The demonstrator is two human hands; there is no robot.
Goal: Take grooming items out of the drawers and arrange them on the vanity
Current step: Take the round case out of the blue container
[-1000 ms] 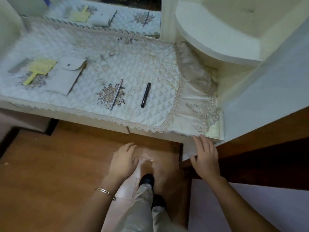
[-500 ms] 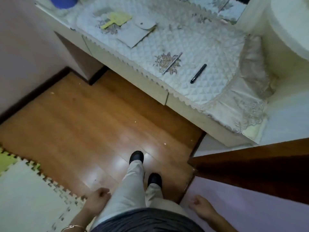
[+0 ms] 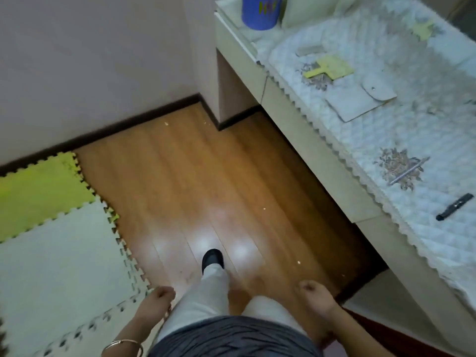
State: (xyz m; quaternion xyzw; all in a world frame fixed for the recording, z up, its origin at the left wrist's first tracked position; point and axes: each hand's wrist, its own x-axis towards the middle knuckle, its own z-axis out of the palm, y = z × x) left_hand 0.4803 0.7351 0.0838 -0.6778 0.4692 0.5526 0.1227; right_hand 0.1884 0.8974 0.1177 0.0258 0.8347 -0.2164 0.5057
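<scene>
Vanity (image 3: 306, 135) untouched, left hand (image 3: 159, 301) and right hand (image 3: 316, 296) fingers loosely curled.

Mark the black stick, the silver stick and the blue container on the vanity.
black stick (image 3: 455, 206): head view, middle of its barrel.
silver stick (image 3: 409, 171): head view, middle of its shaft.
blue container (image 3: 259, 14): head view, its front wall.

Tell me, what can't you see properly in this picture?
All in the head view:
- Blue cup: its top is cut off by the picture's upper edge.
- Drawers: the fronts are closed, so whatever is inside is hidden.
- Thin silver item: too small and blurred to tell what it is.
- Vanity: its right end runs off the picture's right edge.
</scene>
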